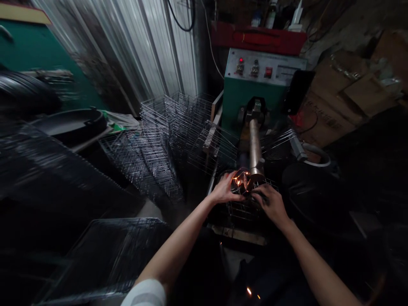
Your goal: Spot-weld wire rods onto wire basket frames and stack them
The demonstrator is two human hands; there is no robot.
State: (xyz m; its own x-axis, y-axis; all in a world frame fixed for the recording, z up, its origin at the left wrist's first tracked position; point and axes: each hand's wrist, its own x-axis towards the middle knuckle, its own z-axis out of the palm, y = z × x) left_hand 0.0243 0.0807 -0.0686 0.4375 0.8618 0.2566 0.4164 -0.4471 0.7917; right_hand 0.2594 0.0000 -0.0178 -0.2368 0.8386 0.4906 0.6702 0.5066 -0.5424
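A wire rack [240, 210] of thin metal rods lies under the machine's metal electrode arm [255, 144]. Bright orange sparks [238, 182] glow at the arm's lower end, between my hands. My left hand [225, 189] curls around the rack's left side, thumb and fingers near the sparks. On the other side my right hand [270, 202] pinches the rack close to the electrode tip. The exact rods under my fingertips are hard to make out in the dark.
The green welding machine [231, 104] has a control panel [261, 68] and a phone [298, 91] at its right. Stacked wire racks [168, 136] stand left. Cardboard boxes [338, 100] are at right, and a red tray [258, 39] sits on top. Loose sparks [249, 291] fall below.
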